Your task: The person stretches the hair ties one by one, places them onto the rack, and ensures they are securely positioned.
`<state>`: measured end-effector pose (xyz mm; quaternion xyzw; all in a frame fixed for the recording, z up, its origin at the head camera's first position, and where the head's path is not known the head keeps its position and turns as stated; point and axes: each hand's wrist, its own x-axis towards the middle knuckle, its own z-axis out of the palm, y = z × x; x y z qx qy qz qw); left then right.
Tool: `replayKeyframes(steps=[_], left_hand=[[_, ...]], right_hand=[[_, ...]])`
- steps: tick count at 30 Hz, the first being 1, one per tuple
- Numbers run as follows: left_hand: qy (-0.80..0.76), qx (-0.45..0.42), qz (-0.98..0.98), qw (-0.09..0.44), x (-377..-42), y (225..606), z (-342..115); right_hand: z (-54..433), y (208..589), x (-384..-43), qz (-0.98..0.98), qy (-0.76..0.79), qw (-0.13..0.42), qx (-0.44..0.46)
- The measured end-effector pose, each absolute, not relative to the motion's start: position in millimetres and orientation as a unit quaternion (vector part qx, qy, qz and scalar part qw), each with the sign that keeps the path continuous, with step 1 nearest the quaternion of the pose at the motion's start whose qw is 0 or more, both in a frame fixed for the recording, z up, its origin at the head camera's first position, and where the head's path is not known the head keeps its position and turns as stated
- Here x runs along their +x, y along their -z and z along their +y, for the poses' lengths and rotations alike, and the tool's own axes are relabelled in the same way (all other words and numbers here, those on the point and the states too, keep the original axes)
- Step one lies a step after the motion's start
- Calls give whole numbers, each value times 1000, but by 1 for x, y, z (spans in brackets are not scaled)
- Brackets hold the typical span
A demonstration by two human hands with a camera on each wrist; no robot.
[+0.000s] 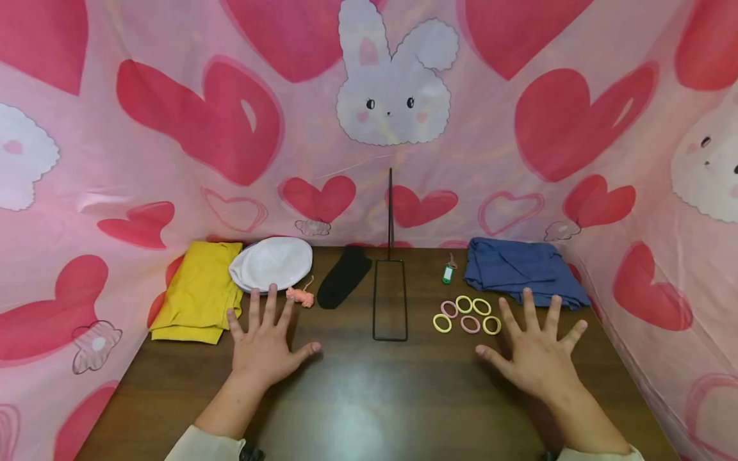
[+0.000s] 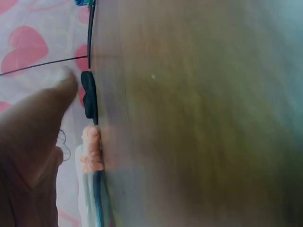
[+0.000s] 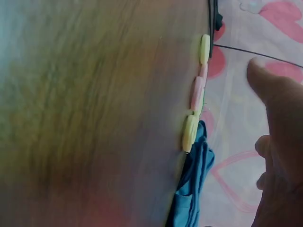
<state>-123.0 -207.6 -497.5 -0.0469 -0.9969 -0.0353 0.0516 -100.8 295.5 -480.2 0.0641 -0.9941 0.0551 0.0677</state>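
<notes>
In the head view my left hand (image 1: 265,351) is held over the table with fingers spread, holding nothing. Beyond its fingertips are a white cap-like cloth item (image 1: 277,264), a small coral yarn bundle (image 1: 301,296) and a folded yellow cloth (image 1: 198,291). My right hand (image 1: 537,358) is spread the same way on the other side, also holding nothing. Several yellow and pink rings (image 1: 469,324) lie just left of its fingers, and a folded blue cloth (image 1: 519,272) lies past them. The right wrist view shows that hand's thumb (image 3: 274,90) beside the row of rings (image 3: 196,94).
A black wire stand (image 1: 390,338) with a tall upright rod stands at the table's middle back. Left of it lies a black sock (image 1: 344,278); to its right is a green key tag (image 1: 448,274). Pink heart-printed fabric (image 1: 415,166) walls the brown table (image 1: 369,397) on three sides.
</notes>
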Motion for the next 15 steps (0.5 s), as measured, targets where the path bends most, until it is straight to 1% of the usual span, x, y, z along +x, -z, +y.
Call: replayKeyframes(steps=[8,15], left_hand=[[57,-70,-996,13,-137,502,-190],[112,-90,-990,10,-144,503,-162]], right_hand=[[305,484,-122,-992,-68,21,101],[305,491,-136,-988,-107,1,110]])
